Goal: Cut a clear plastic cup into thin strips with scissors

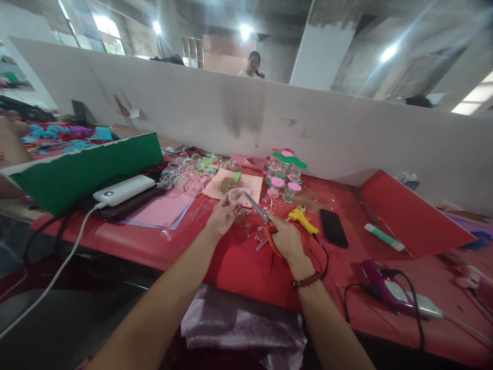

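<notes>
My left hand (pixel 222 216) pinches a small clear plastic cup (pixel 235 195) just above the red table (pixel 239 262). My right hand (pixel 287 240) grips orange-handled scissors (pixel 259 213), whose blades point up-left and reach the cup's rim. A beaded bracelet (pixel 307 280) circles my right wrist. Small cuttings lie scattered on the red surface under the two hands.
Several clear cups and pink and green discs (pixel 283 177) stand behind the hands. A yellow glue gun (pixel 303 218), black phone (pixel 333 228), glue stick (pixel 384 237) and red sheet (pixel 408 216) lie right. A white power bank (pixel 124 189), green board (pixel 80 172) and pink paper (pixel 162 210) lie left. A person stands beyond the white partition (pixel 346 133).
</notes>
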`<act>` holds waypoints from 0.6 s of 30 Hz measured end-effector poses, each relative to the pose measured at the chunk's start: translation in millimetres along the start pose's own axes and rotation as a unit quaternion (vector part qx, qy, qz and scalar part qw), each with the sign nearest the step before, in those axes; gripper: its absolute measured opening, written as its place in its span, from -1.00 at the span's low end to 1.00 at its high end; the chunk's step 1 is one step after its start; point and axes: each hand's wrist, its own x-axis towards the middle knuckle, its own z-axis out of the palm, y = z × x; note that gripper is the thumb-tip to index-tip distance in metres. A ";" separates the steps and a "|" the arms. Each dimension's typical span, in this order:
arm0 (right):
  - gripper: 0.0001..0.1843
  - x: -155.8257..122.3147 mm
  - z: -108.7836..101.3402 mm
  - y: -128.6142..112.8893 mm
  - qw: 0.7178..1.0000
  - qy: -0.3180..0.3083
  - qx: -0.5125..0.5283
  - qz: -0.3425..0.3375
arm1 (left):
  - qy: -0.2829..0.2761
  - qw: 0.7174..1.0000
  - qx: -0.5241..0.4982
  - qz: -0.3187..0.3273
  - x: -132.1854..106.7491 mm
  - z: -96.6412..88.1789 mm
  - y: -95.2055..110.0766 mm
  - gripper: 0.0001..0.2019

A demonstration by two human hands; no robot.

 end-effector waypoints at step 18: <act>-0.53 -0.2 4.5 3.1 0.993 0.057 -0.102 0.024 | -0.007 1.000 -0.019 0.000 3.2 -2.5 -0.6 -0.53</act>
